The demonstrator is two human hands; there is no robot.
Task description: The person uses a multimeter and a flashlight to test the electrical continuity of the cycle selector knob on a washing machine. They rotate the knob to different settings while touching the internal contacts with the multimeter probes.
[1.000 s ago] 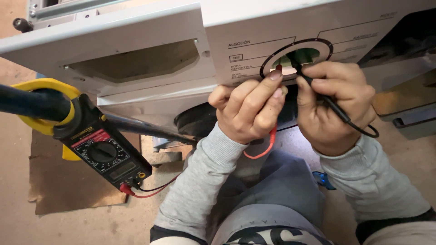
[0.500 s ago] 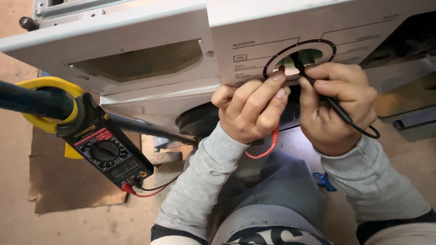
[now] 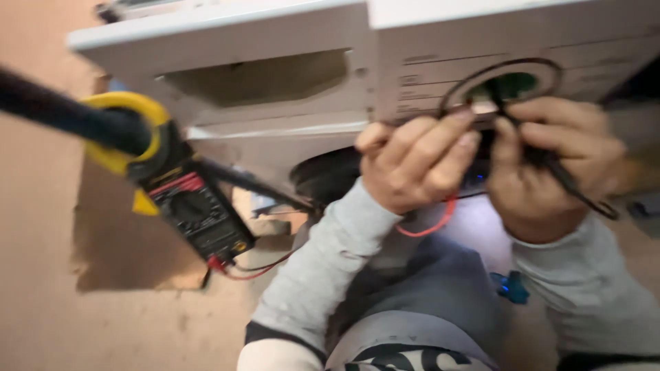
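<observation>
My left hand (image 3: 412, 161) is closed around a red test lead (image 3: 430, 227), whose wire loops out below my palm. My right hand (image 3: 543, 165) grips a black test probe (image 3: 553, 168), its tip pointing up into a round opening (image 3: 505, 86) in the white appliance panel (image 3: 426, 41). Both hands press close together just below that opening. A yellow and black clamp meter (image 3: 182, 192) hangs at the left, its jaw clipped around a dark hose (image 3: 62, 113). The view is blurred.
A rectangular recess (image 3: 265, 75) is cut into the white panel at the upper left. Brown cardboard (image 3: 120, 240) lies on the floor under the meter. My grey sleeves and dark trousers fill the lower middle, with a small blue object (image 3: 510, 287) beside my leg.
The view has shifted and blurred slightly. Both hands stay at the round opening with the leads, and the meter hangs in the same place.
</observation>
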